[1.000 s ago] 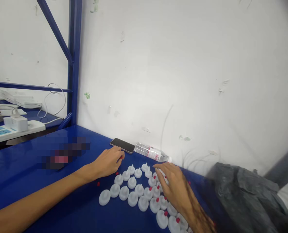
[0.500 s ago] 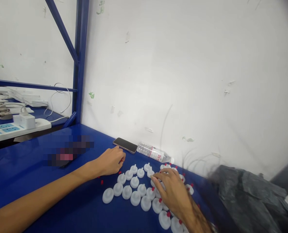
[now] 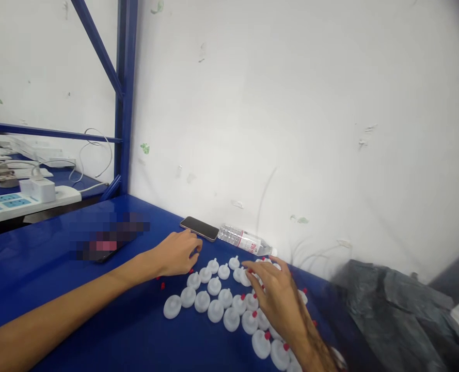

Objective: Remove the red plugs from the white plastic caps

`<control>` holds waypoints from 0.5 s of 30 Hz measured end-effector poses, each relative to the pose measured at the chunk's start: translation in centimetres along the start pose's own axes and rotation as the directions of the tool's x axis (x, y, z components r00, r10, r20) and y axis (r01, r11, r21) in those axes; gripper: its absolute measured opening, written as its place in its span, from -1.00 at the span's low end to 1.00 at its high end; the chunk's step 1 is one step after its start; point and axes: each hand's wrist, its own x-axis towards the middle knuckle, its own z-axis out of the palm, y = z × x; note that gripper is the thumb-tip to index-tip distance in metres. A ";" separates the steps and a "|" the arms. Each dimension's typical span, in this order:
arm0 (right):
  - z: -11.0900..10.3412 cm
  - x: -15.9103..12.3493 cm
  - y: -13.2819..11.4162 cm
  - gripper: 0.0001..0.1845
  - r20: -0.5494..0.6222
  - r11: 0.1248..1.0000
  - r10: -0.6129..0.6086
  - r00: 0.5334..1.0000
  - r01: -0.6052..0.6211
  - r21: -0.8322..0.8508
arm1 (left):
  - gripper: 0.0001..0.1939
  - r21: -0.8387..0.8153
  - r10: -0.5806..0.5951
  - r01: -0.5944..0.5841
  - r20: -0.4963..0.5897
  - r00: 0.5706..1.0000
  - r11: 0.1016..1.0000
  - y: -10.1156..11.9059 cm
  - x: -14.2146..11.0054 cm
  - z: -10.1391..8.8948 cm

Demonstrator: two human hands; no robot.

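Several small white plastic caps (image 3: 214, 302) stand in rows on the blue table (image 3: 39, 258); some of them carry a red tip (image 3: 254, 313). My left hand (image 3: 175, 253) rests curled on the table at the rows' far left end, near loose red pieces (image 3: 161, 284). What its fingers hold, if anything, is hidden. My right hand (image 3: 275, 297) lies over the right part of the rows, with bent fingers touching the caps at the back. I cannot make out whether it pinches one.
A phone (image 3: 199, 228) and a lying water bottle (image 3: 244, 241) sit against the white wall behind the caps. A dark grey plastic bag (image 3: 392, 310) fills the right. A blurred dark object (image 3: 105, 243) lies to the left. Power strips and cables (image 3: 28, 196) lie behind the blue frame post (image 3: 125, 98).
My right hand's fingertips shifted slightly back and right over the rear caps. My left hand barely moved. The view shifted a little.
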 end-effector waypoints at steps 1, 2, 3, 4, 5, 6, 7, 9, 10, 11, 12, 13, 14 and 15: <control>0.0 0.1 -0.3 -0.68 -0.016 1.000 -0.012 1.000 0.012 -0.003 | -0.84 -0.010 0.004 -0.005 -0.024 1.000 1.000 0.4 0.1 -0.2; 0.1 0.1 -0.6 -0.65 -0.030 1.000 -0.022 0.999 0.022 -0.010 | -0.82 -0.019 0.012 -0.013 -0.046 0.999 1.000 0.8 0.1 -0.4; 0.1 0.2 -0.9 -0.64 -0.038 0.999 -0.034 0.999 0.033 -0.018 | -0.80 -0.034 0.026 -0.028 -0.063 0.998 0.999 1.3 0.0 -0.6; 0.2 0.2 -1.2 -0.63 -0.043 0.999 -0.050 0.998 0.049 -0.024 | -0.79 -0.054 0.047 -0.051 -0.077 0.996 0.997 1.8 0.0 -0.7; 0.2 0.3 -1.5 -0.62 -0.052 0.997 -0.071 0.996 0.070 -0.026 | -0.79 -0.081 0.072 -0.080 -0.091 0.993 0.993 2.4 -0.2 -0.7; 0.2 0.3 -1.9 -0.61 -0.061 0.995 -0.094 0.994 0.093 -0.026 | -0.78 -0.111 0.099 -0.111 -0.106 0.989 0.988 3.0 -0.4 -0.8; 0.2 0.4 -2.3 -0.60 -0.073 0.993 -0.121 0.990 0.120 -0.022 | -0.78 -0.141 0.124 -0.141 -0.119 0.985 0.980 3.5 -0.7 -0.7; 0.2 0.5 -3.0 -0.55 -0.115 0.987 -0.157 0.981 0.158 -0.001 | -0.79 -0.178 0.158 -0.180 -0.134 0.978 0.967 4.6 -1.3 -0.6; 0.1 0.5 -3.4 -0.51 -0.138 0.986 -0.164 0.977 0.167 0.011 | -0.79 -0.177 0.170 -0.192 -0.132 0.977 0.965 5.0 -1.6 -0.5; 0.1 0.5 -3.8 -0.47 -0.155 0.984 -0.170 0.973 0.175 0.021 | -0.79 -0.168 0.187 -0.207 -0.128 0.974 0.964 5.4 -1.8 -0.5; 0.1 0.4 -4.1 -0.42 -0.166 0.982 -0.179 0.970 0.185 0.023 | -0.79 -0.154 0.206 -0.224 -0.126 0.970 0.962 5.7 -2.0 -0.3; 0.1 0.3 -4.4 -0.38 -0.167 0.980 -0.191 0.967 0.197 0.017 | -0.78 -0.139 0.225 -0.242 -0.129 0.966 0.960 5.9 -2.1 -0.2; 0.1 0.3 -4.6 -0.34 -0.154 0.978 -0.206 0.966 0.210 0.007 | -0.78 -0.130 0.243 -0.260 -0.134 0.961 0.957 6.0 -2.2 -0.1; 0.1 0.2 -4.7 -0.30 -0.135 0.974 -0.224 0.965 0.226 -0.003 | -0.79 -0.130 0.258 -0.275 -0.135 0.957 0.953 6.1 -2.3 0.0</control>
